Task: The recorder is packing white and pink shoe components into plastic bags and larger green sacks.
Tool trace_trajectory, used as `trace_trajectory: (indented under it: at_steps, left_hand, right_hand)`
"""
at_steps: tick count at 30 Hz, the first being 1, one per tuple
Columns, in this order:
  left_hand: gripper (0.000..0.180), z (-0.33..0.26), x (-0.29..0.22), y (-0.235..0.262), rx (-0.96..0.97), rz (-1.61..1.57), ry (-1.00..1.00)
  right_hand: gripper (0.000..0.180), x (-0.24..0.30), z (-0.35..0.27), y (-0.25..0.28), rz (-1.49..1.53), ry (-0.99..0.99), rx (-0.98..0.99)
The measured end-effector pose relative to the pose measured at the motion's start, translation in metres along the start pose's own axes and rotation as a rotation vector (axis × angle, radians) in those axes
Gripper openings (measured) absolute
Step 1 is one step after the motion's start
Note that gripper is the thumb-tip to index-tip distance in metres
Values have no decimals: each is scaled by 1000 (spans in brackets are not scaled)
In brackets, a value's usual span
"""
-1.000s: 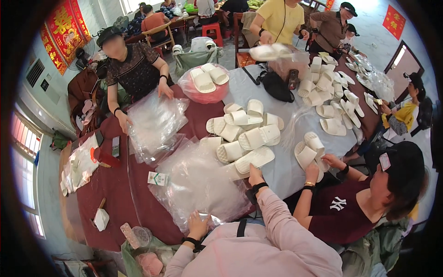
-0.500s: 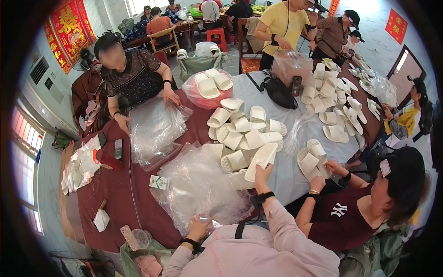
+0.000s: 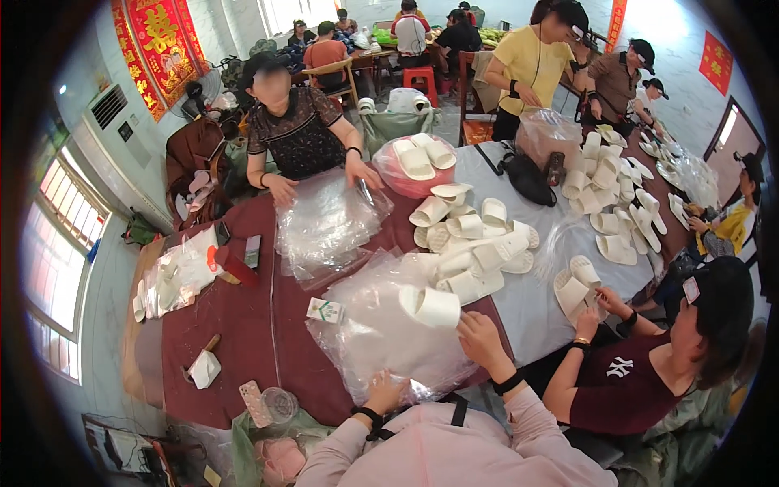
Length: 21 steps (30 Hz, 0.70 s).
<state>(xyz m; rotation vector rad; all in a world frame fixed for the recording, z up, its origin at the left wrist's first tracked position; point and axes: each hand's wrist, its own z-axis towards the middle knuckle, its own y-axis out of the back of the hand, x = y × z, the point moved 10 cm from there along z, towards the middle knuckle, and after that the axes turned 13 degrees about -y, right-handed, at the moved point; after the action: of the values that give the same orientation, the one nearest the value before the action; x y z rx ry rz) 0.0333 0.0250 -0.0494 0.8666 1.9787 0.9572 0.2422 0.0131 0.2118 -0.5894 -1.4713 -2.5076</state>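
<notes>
A cream slide slipper [image 3: 432,308] is gripped at one end by my right hand [image 3: 483,339], its strap facing away from me, above a stack of clear plastic bags [image 3: 369,325]. Down at the near edge of that stack, my left hand [image 3: 385,392] has its fingers closed on a plastic bag's edge. Just beyond lies a loose heap of similar slippers [image 3: 475,243] on the table. A small white and green box [image 3: 324,310] rests on the bags' left part.
Across the table a person handles another pile of clear bags [image 3: 324,223]. To my right, a co-worker holds a pair of slippers [image 3: 576,288]. A black waist bag [image 3: 527,178], more slippers [image 3: 604,166], a phone [image 3: 255,403] and a round clear tub [image 3: 280,403] lie around.
My right hand has brought the slipper left from the heap to over the bags. The left hand stays at the bags' near edge. My view has swung left.
</notes>
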Motion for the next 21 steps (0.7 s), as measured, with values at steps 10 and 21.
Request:
trace_trajectory:
  at_steps: [10,21]
  left_hand:
    - [51,-6,-6,11,-160,43,-74]
    - [45,-11,-6,3,-165,49,-55]
  right_hand:
    - [45,-9,-83,-127,-390,175,380]
    - [44,-32,-105,-171,-390,-129,602]
